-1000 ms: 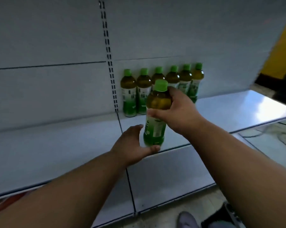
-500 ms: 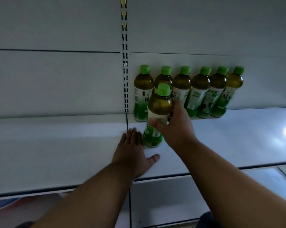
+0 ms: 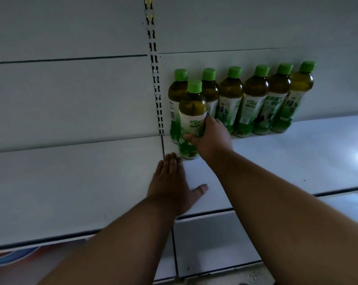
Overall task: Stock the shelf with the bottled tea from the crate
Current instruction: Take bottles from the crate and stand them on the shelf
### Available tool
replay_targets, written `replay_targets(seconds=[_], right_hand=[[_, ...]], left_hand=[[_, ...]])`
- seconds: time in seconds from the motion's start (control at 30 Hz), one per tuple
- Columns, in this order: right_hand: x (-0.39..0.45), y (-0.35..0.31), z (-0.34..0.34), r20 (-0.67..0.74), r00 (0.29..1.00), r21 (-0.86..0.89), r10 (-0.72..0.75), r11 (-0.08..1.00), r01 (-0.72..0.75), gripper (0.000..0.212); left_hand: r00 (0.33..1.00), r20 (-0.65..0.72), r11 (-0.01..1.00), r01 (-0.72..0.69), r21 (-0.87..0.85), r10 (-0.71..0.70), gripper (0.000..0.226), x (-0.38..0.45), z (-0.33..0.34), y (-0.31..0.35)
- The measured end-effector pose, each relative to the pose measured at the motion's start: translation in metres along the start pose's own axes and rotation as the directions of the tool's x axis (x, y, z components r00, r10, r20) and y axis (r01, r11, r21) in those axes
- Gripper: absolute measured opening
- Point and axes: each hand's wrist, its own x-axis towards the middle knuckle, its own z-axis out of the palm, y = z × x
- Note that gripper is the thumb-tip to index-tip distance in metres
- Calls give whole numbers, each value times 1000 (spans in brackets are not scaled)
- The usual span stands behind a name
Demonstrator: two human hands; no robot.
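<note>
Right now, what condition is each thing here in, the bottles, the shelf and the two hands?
Front bottle: upright, capped, held by the right hand.
Back row of six bottles: upright, capped, against the back panel.
Shelf: mostly bare.
Right hand: gripping the front bottle.
Left hand: flat on the shelf.

Your view is dim and grey-green; glare whitens the shelf [image 3: 338, 153] far right of your right hand [image 3: 211, 138]; straight lines bow toward the edges; your forearms blur softly nearest the lens.

Two bare forearms, no sleeves, no watch or rings, left grip [image 3: 169, 182], right grip [image 3: 212, 136]
</note>
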Motion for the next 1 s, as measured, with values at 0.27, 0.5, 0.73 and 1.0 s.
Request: replay_targets(seconds=[0.27, 0.5, 0.73, 1.0], right_hand=[[-65, 21, -36, -39, 999, -66, 23, 997, -25, 83], [-217, 63, -145, -4, 969, -519, 246, 828, -212, 75], [-396, 89, -236, -153, 806, -548, 571, 630, -550, 70], [-493, 182, -248, -268, 489, -313, 830, 405, -859, 67]], left_hand=[[991, 105, 992, -76, -105, 87, 108, -11, -32, 1], [903, 4, 900, -428, -79, 429, 73, -99, -58, 101], [714, 89, 719, -683, -130, 695, 72, -213, -28, 211], [501, 259, 543, -831, -123, 826, 77, -271, 60, 309]])
